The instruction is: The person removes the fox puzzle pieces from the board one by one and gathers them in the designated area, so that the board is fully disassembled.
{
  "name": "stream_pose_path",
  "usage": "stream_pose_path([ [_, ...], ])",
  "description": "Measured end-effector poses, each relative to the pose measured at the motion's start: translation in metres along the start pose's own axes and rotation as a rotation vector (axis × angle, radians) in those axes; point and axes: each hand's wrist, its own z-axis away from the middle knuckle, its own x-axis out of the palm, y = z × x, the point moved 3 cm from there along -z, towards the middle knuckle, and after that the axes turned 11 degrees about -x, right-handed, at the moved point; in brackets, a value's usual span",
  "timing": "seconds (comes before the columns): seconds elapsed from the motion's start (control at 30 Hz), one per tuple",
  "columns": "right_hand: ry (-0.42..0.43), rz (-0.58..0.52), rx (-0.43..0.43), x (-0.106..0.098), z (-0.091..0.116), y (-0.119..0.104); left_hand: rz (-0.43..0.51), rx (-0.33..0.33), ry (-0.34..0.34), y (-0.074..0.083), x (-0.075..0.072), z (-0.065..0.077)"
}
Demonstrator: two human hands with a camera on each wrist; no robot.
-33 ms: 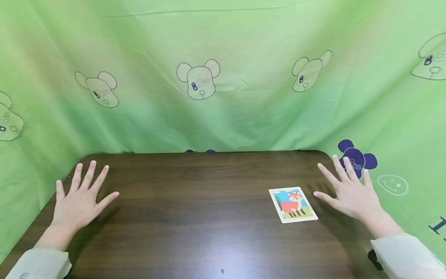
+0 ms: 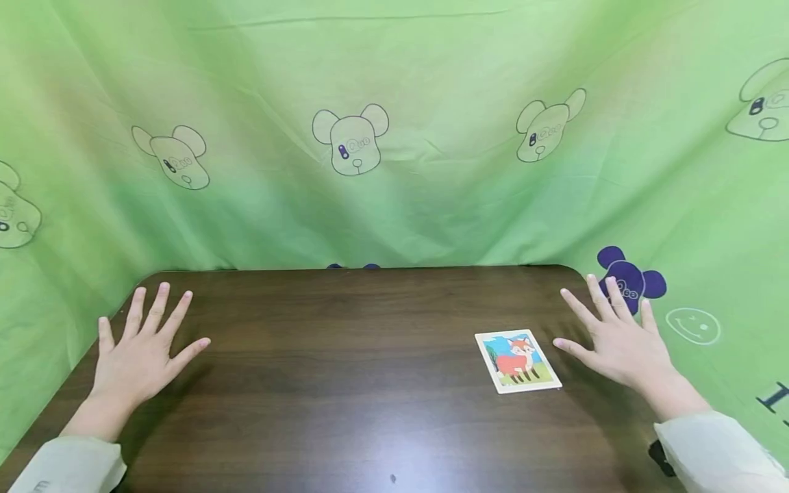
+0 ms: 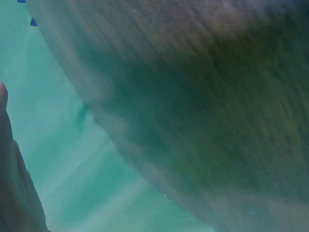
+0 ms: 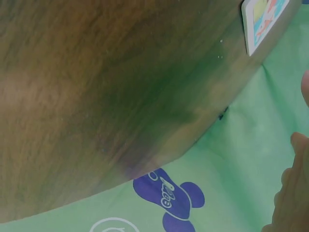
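Note:
A flat rectangular picture card point(image 2: 520, 361) with a pale border shows a red fox on grass against a blue sky. It lies face up on the right part of the dark wooden table point(image 2: 345, 356). Just right of the card, my right hand point(image 2: 625, 346) is held over the table's right edge, palm down, fingers spread and holding nothing; its thumb tip points at the card. Over the left edge, my left hand point(image 2: 135, 359) is also spread and holds nothing. In the right wrist view, part of the card point(image 4: 263, 21) shows at the top right.
A green cloth point(image 2: 431, 205) printed with bear heads hangs behind the table and along both sides. The table's far corners are rounded. A small dark speck point(image 2: 393, 478) lies near the front. Something black point(image 2: 661, 457) shows beside the right cuff.

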Motion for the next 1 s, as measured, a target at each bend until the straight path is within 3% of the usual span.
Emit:
stream_pose_path([
  [0.4, -0.002, 0.000, -0.023, 0.001, 0.000, -0.012, 0.012, 0.015, 0.006, 0.007, 0.004, 0.000],
  [1.0, 0.033, 0.016, -0.107, 0.023, -0.004, -0.029, -0.008, 0.114, 0.002, 0.041, 0.016, 0.000],
])
